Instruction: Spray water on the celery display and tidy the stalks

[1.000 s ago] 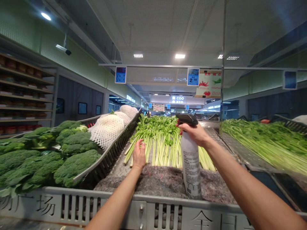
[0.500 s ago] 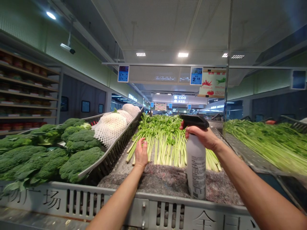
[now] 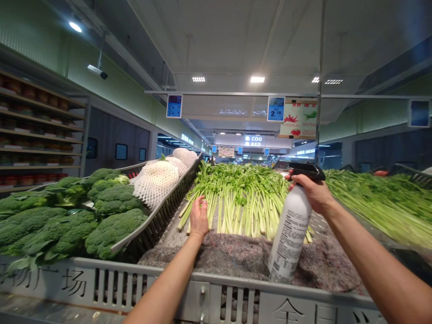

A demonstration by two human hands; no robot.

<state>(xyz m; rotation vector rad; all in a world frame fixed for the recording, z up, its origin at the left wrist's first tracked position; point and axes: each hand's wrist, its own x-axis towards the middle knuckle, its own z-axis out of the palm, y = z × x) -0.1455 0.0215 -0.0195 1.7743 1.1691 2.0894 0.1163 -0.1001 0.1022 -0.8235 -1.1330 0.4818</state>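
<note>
My right hand is wrapped round the neck of a white spray bottle with a black trigger head. The bottle tilts, its top leaning right and its base low over the grey felt-like mat. Fine print covers its near side. My left hand holds nothing; its loosely bent fingers reach the left edge of the celery. The celery lies in a wide layer, leaves at the back and pale stalk ends towards me.
Broccoli heads fill the bin on the left, with produce in white foam netting behind. A black slatted divider separates it from the celery. A grey slotted rail runs in front. A mirror panel stands right.
My right hand has moved to the right with the spray bottle, which has gone from nearly upright to tilted. My left hand has stayed almost in place.
</note>
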